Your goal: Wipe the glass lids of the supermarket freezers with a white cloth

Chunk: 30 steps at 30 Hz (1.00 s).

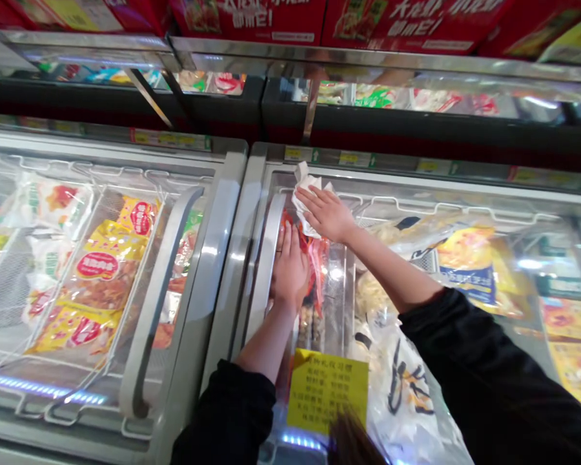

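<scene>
Near the right freezer's point(246, 248) far-left corner, the right hand point(328, 212), fingers apart, covers one white cloth point(306, 176); the left hand's point(293, 266) fingers are nearly together.

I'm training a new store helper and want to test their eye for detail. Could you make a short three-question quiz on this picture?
1. Which of the person's hands lies on the crumpled white cloth?
2. True or false: the yellow notice appears lower in the picture than the left hand.
3. The boxes along the top edge are mainly: A) blue, B) red, C) green.

Key: 1. The right hand. 2. True. 3. B.
</scene>
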Available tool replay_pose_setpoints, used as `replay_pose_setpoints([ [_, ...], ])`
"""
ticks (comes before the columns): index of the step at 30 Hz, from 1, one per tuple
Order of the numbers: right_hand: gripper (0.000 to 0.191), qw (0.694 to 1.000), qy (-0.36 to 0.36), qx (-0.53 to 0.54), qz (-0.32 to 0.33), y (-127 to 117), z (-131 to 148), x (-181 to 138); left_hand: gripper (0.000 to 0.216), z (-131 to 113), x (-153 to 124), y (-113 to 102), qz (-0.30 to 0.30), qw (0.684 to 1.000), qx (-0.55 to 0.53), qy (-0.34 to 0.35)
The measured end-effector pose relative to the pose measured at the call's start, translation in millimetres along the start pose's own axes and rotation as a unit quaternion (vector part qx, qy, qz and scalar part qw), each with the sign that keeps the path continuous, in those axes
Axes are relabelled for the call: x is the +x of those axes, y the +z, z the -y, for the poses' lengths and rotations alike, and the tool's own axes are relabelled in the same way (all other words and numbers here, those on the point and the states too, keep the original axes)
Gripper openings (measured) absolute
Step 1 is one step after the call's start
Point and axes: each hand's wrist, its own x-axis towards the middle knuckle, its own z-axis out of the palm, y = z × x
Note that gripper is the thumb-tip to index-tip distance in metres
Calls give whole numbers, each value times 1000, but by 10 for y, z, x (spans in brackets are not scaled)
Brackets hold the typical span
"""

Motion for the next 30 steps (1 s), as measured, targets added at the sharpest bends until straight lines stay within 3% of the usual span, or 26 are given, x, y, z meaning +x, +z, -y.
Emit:
replay_pose_setpoints([
  [3, 64, 995, 96, -12, -37, 23, -30, -363, 62, -3, 6, 6, -5, 1000, 8, 6],
  [6, 64, 982, 177, -17, -65, 92, 101, -421, 61, 11, 16, 53, -18, 999, 37, 24],
  [10, 63, 990, 127, -1, -55, 180, 432, -485, 65, 69, 28, 127, -33, 996, 75, 31],
  [15, 61, 998, 50, 8, -24, 174, 672, -1049, 65, 104, 43, 139, -28, 995, 87, 50],
  [19, 62, 993, 113, -1, -39, 157, 512, -1341, 60, 88, 58, 132, -24, 994, 93, 48],
  [23, 68, 971, 225, -8, -83, 242, 434, -1186, 63, 76, 72, 134, -15, 995, 91, 41],
  [27, 68, 972, 216, -3, -97, 359, 820, -1067, 64, 48, 78, 103, 11, 996, 84, 13],
  [30, 64, 983, 172, -10, -70, 383, 1203, -1311, 64, 16, 67, 55, 16, 998, 66, 10],
])
